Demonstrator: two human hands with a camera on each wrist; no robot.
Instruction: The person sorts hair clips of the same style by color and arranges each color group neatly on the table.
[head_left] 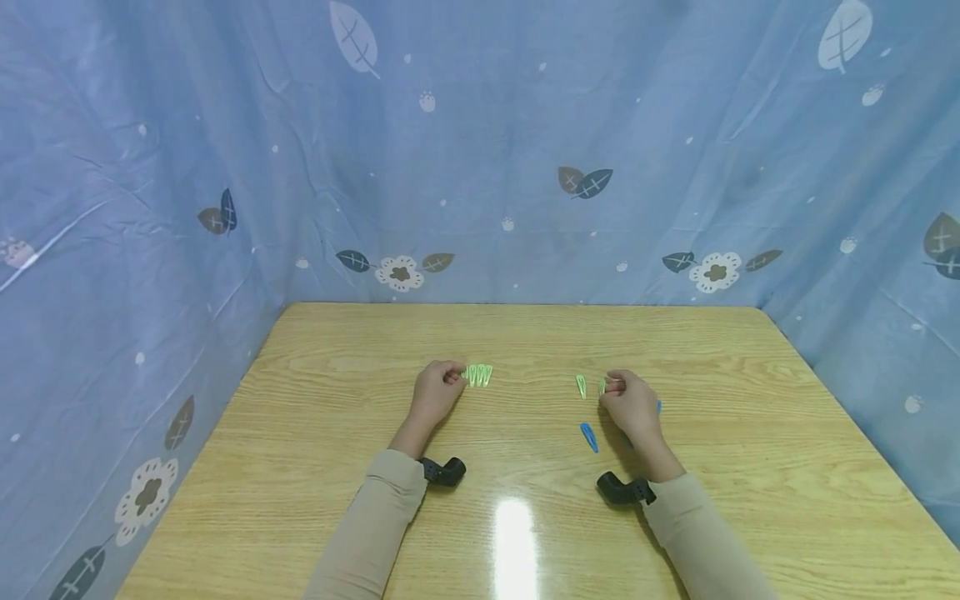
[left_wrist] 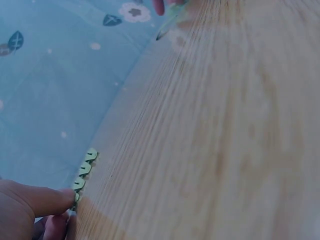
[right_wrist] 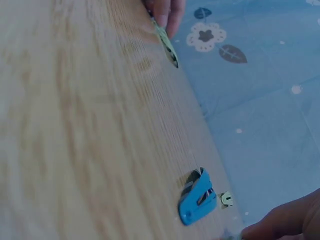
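My left hand (head_left: 438, 392) pinches the leftmost green snap hair clip at the end of a short row of green hair clips (head_left: 481, 376) on the table. In the left wrist view the thumb (left_wrist: 52, 201) presses against that end clip. Over on the right, my right hand (head_left: 632, 404) has its thumb and fingers around another green hair clip (head_left: 602, 387), mostly covered by the fingers. Just left of it lies a single green hair clip (head_left: 581, 387). A blue hair clip (head_left: 589, 437) rests nearer to me, below the right hand.
More blue clips peek out around the right hand, one blue clip (head_left: 659, 407) just beyond its far side. The wooden table (head_left: 360, 333) ends at a blue patterned curtain (head_left: 480, 150). Each wrist wears a black camera mount.
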